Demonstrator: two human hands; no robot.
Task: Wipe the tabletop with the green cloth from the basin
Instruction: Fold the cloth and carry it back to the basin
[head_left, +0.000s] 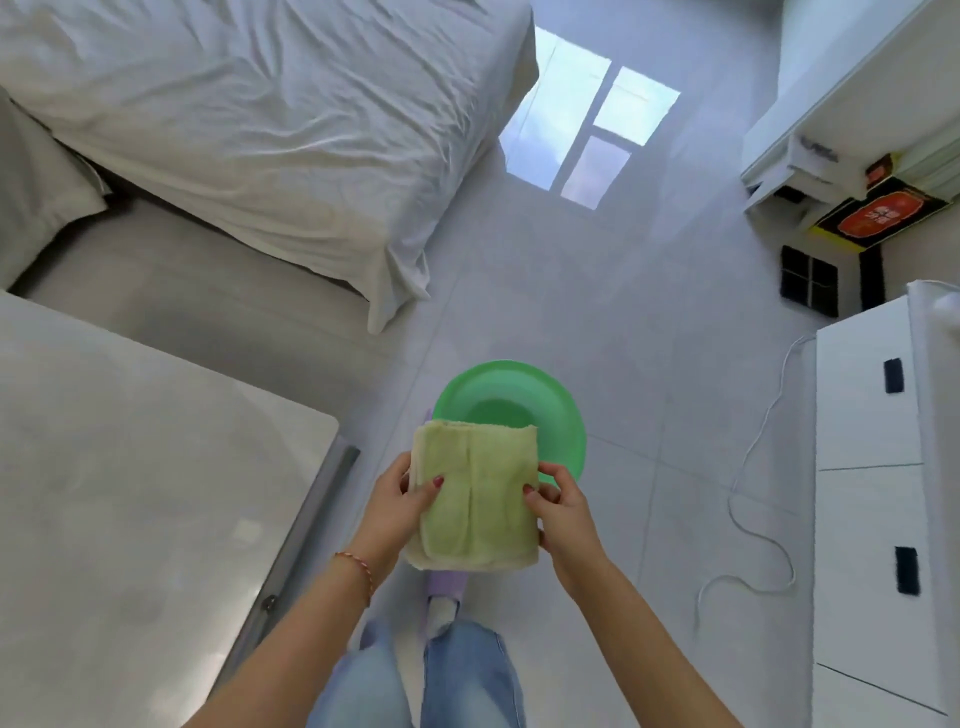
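A person standing on a pale tiled floor (649, 415) holds a folded green cloth (475, 493) in both hands above a green plastic basin (566, 415), seen from a head-worn camera looking down. The left hand (402, 493) grips the cloth's left edge, its thumb lying across the top face and its fingers (406, 470) curled round the edge; the right hand (563, 506) pinches the right edge between thumb and curled fingers. The cloth is folded into a thick rectangle, held clear of the basin and hiding its near rim. The basin sits on the floor just ahead of the person's feet, one in a lilac slipper (441, 590) visible beneath the cloth, above blue jeans (467, 675). A red cord bracelet (358, 569) circles the left wrist. The white counter (130, 493), its tabletop bare of the cloth, stands to the person's left, well apart from the hands. Beyond it lies a bed (260, 119) under a rumpled white sheet, with a grey pillow (36, 182) at the far left. White cabinets (872, 467) line the right side, a white cable (748, 493) trails across the tiles beside them, and a red-and-yellow box (878, 213) lies farther back. A window's reflection (592, 119) shines on the floor.
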